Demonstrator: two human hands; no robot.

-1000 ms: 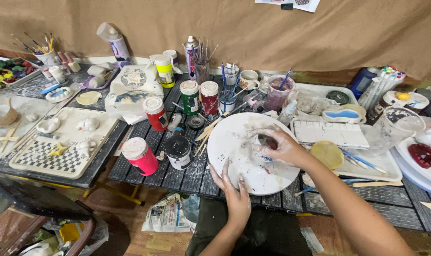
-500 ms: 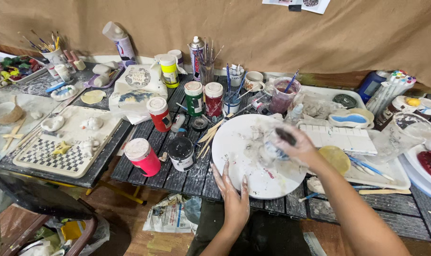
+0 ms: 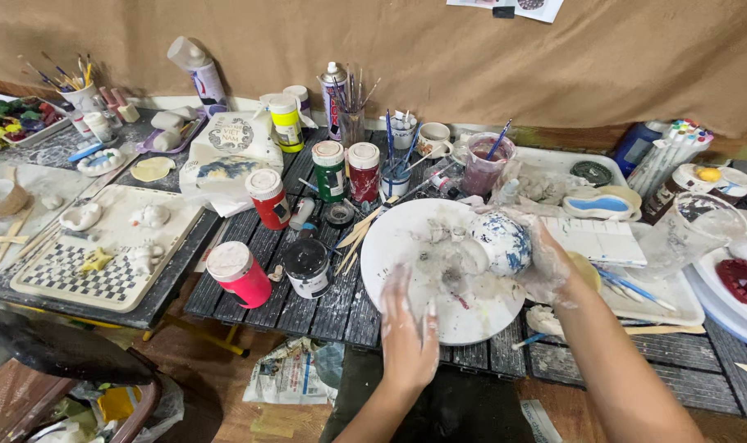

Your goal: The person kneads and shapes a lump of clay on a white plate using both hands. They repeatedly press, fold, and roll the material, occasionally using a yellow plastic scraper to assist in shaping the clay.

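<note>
A round white turntable disc (image 3: 394,246), smeared with grey clay, lies on the dark slatted table. My left hand (image 3: 408,332) rests flat on the disc's near edge, fingers apart and dusted with clay. Over the disc's right side, my right hand (image 3: 542,262) grips a round white ball with blue speckles (image 3: 500,242) from behind. A small lump of white clay (image 3: 474,256) sits on the disc just left of the ball.
Paint jars with red (image 3: 268,197), green (image 3: 329,169) and pink (image 3: 238,273) bodies stand left of the disc, with a black pot (image 3: 307,267). Brushes lie between them. A checkered board (image 3: 94,271) with clay pieces lies far left. A white palette tray (image 3: 611,242) and clear cup (image 3: 702,221) sit right.
My right hand has lifted off the disc's surface and now holds the speckled ball up over its right side. The left hand stays on the near edge.
</note>
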